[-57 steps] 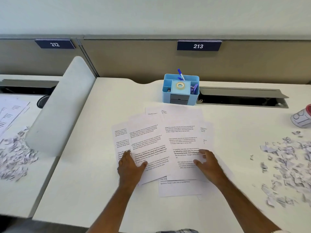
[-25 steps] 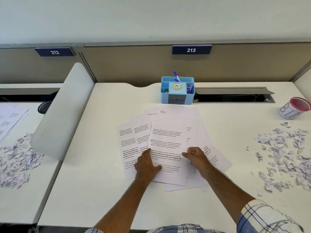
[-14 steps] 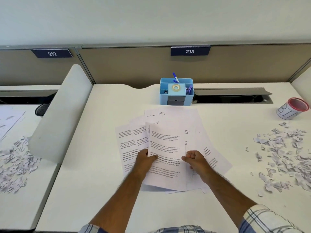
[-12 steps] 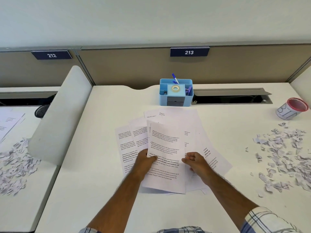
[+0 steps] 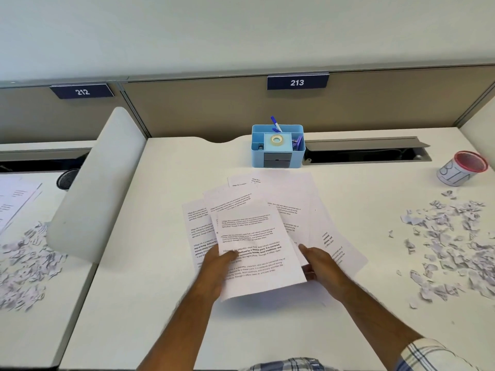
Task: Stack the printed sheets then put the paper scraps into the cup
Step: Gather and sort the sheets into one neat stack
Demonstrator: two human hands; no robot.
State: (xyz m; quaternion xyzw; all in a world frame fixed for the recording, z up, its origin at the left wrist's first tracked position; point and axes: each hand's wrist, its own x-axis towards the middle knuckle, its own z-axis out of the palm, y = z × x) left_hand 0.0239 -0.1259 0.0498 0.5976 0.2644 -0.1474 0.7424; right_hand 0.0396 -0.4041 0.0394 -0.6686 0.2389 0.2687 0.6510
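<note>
The top printed sheet (image 5: 254, 247) is pinched at its left edge by the left hand (image 5: 218, 266), thumb on top, above the fanned printed sheets (image 5: 302, 210) on the desk (image 5: 166, 303). The right hand (image 5: 320, 266) is held loosely open at its right edge. Paper scraps (image 5: 452, 242) are scattered well right, near the red-rimmed cup (image 5: 462, 168).

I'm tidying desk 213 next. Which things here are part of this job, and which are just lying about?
Part of the job:
printed sheets
paper scraps
cup

Lying about:
blue desk organiser
tape roll
blue pen
</note>
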